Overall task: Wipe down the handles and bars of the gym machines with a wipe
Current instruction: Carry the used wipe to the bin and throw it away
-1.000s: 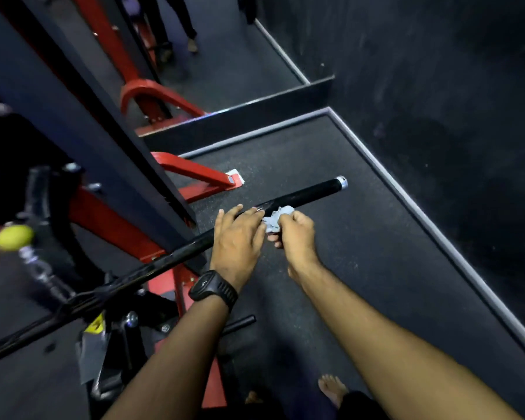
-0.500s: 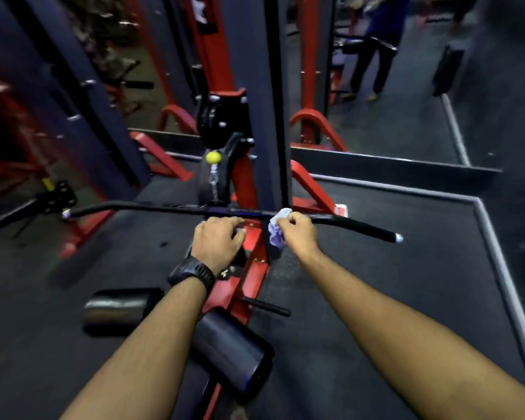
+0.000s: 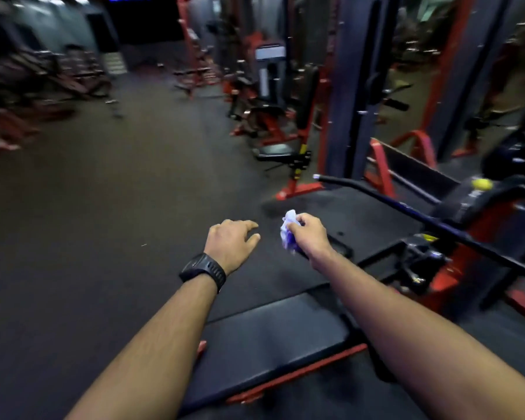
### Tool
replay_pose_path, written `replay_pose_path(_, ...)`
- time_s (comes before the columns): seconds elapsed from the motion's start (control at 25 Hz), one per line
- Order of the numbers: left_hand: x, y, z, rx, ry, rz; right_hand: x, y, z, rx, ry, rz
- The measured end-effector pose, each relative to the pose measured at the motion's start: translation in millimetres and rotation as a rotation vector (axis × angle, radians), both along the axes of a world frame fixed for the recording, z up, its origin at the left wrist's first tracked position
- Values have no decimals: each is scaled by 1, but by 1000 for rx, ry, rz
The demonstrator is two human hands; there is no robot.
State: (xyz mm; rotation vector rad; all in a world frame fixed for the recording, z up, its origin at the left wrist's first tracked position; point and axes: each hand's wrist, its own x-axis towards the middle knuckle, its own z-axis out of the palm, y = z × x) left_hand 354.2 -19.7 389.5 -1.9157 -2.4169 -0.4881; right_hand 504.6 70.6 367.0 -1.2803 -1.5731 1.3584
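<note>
Wipe (image 3: 288, 228) sits bunched in our right hand (image 3: 311, 236) at frame centre; left hand (image 3: 231, 242) hangs loose, empty. We should spread it before wrapping the bar (image 3: 419, 215) at right.

Two hands, left hand (image 3: 229, 242) and right hand (image 3: 311, 234), one wipe (image 3: 288, 230), one black bar (image 3: 412, 212), one wristwatch (image 3: 203, 269), one yellow ball (image 3: 482, 184)

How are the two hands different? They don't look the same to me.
The left hand is empty, with its fingers loose and spread; the right hand is curled round a crumpled white wipe. The left hand has a black watch at its wrist; the right hand's wrist is bare. Both hands are held out in front, and neither touches the black bar.
</note>
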Motion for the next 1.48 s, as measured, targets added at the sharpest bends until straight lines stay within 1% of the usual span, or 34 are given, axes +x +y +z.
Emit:
replay_pose_path(0.2,-151,-171,15,-9,-7,365,-192,-120,13,-16,-15,397)
replay_pose_path(0.36,-229,-294,21,-6,-30,609,-310,-219,18,-17,-27,673)
replay_pose_path(0.4,-247,-322,23,-3,-33,670,-339,-243,17,-18,-27,722)
replay_pose_path(0.52,-304,-403,25,0,-29,854,-425,-313,14,-1,59,841)
replay_pose_path(0.64,-363,-463,23,-52,-12,982,-506,-367,11,59,85,989)
replay_pose_path(0.76,-426,-495,25,-78,9,1079,-585,-397,10,67,71,1076)
replay_pose_path(0.88,-496,-510,37,-109,19,1134,-666,-409,20,28,64,1138)
replay_pose_path(0.96,-540,-514,46,-125,43,1156,-711,-408,28,75,44,1176)
replay_pose_path(1.04,-587,-515,51,-106,27,1163,-758,-403,32,152,65,1153)
replay_pose_path(1.16,-664,-510,47,-128,19,1151,-832,-391,30,220,37,1099)
replay_pose_path(1.32,-782,-493,42,-96,35,1077,-938,-369,26,303,17,1018)
replay_pose_path(1.4,-848,-483,39,-51,29,1024,-997,-358,24,308,19,953)
replay_pose_path(1.48,-916,-468,41,-55,-4,972,-1049,-343,29,287,14,880)
